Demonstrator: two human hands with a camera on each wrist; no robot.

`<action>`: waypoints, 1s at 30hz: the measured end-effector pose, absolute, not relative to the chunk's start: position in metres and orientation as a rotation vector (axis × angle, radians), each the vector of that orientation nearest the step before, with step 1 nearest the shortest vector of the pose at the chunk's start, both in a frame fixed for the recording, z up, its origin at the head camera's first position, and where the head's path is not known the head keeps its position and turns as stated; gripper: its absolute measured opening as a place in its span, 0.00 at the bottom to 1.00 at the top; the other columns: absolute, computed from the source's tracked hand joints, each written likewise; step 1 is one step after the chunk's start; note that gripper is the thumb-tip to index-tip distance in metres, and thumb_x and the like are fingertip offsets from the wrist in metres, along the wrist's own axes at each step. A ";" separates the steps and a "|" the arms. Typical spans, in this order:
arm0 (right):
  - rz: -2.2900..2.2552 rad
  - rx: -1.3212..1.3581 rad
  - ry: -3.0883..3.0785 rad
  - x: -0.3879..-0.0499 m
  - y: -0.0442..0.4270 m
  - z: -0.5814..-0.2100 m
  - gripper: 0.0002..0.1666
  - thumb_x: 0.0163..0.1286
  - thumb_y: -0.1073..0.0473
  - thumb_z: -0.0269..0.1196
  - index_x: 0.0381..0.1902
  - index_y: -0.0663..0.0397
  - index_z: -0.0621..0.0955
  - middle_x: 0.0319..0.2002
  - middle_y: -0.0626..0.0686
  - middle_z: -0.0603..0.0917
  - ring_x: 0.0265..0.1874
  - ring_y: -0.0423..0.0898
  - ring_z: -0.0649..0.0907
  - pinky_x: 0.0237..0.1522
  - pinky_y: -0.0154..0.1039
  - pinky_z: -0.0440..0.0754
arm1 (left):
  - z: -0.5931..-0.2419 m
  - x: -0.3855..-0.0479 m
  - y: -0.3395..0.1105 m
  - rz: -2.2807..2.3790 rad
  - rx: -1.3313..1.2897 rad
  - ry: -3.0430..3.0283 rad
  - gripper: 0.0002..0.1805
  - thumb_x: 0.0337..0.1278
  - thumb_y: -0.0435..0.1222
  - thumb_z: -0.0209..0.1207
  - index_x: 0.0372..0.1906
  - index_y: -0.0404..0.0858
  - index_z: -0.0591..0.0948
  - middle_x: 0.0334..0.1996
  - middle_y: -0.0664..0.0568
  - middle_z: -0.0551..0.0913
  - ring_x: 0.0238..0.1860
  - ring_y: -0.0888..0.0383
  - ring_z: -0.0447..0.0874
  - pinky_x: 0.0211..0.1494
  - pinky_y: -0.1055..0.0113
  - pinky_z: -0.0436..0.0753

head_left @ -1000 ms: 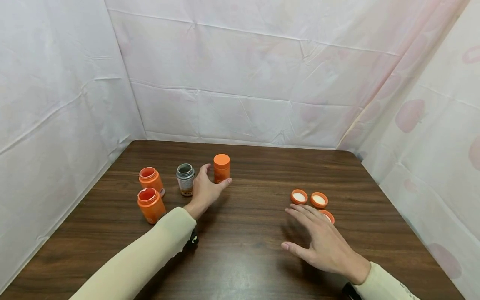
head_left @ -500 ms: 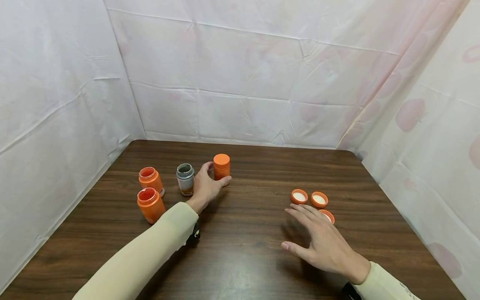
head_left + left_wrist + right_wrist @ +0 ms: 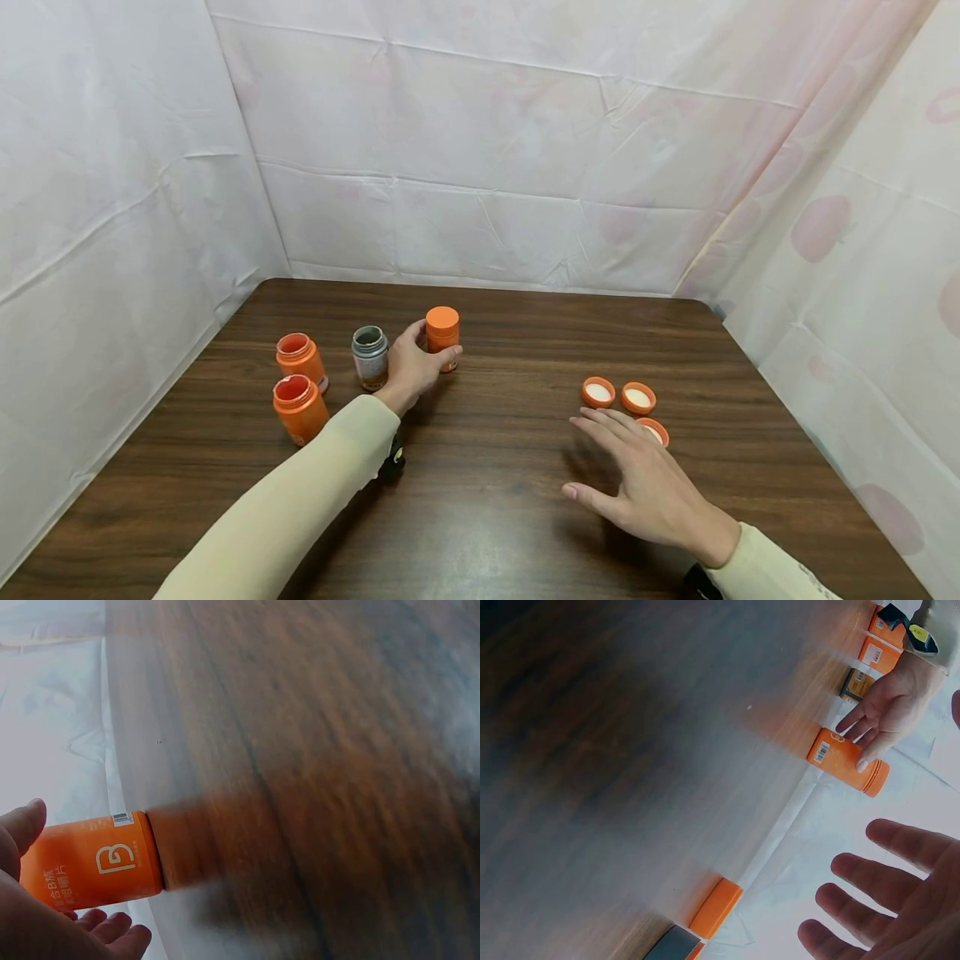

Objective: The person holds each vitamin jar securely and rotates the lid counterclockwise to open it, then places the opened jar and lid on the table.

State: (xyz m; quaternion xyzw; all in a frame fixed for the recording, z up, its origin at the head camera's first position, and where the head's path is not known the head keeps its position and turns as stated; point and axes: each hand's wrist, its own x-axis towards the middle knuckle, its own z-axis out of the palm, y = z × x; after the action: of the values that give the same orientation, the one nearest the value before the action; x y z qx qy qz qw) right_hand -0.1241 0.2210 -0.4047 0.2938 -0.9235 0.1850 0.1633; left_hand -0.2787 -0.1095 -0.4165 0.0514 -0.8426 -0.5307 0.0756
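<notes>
My left hand is around an orange capped bottle, thumb on one side and fingers on the other. That bottle stands upright on the table; in the left wrist view its printed orange side shows between thumb and fingers. Left of this hand stands a grey open jar, close to the wrist. My right hand is held palm down with spread fingers and holds nothing. Its fingertips are near several orange screw caps, which lie with white insides up; the hand partly covers the nearest one.
Two open orange bottles stand uncapped at the left, one in front of the other. White curtains with faint pink prints enclose the back and sides of the dark wooden table.
My left hand has moved slightly forward and closed in around the capped orange bottle. The right hand, the caps and the open bottles have stayed in place.
</notes>
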 end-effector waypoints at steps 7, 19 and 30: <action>0.534 0.838 -2.642 -0.124 0.220 -0.405 0.46 0.61 0.28 0.70 0.71 0.42 0.74 0.67 0.48 0.77 0.68 0.48 0.73 0.64 0.58 0.68 | -0.418 -0.281 -0.111 -1.672 0.123 -2.475 0.32 0.60 0.41 0.73 0.68 0.40 0.77 0.62 0.45 0.82 0.63 0.48 0.79 0.67 0.51 0.75; 0.538 0.821 -2.641 -0.124 0.219 -0.404 0.45 0.61 0.29 0.70 0.70 0.43 0.76 0.66 0.46 0.77 0.67 0.48 0.74 0.62 0.59 0.69 | -0.413 -0.271 -0.108 -1.653 0.059 -2.458 0.30 0.60 0.43 0.72 0.66 0.41 0.79 0.60 0.46 0.83 0.61 0.49 0.81 0.65 0.52 0.77; 0.546 0.815 -2.654 -0.125 0.220 -0.404 0.45 0.62 0.29 0.69 0.69 0.44 0.76 0.65 0.44 0.78 0.67 0.46 0.74 0.62 0.55 0.70 | -0.405 -0.255 -0.107 -1.625 0.025 -2.463 0.29 0.60 0.43 0.73 0.64 0.41 0.80 0.57 0.45 0.84 0.58 0.48 0.82 0.62 0.52 0.79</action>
State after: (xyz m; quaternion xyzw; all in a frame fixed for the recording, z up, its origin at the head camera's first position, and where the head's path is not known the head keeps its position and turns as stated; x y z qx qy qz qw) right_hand -0.1251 0.2197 -0.4040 0.2845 -0.9266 0.1905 0.1553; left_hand -0.2548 -0.1069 -0.4048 0.0085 -0.8309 -0.5483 0.0949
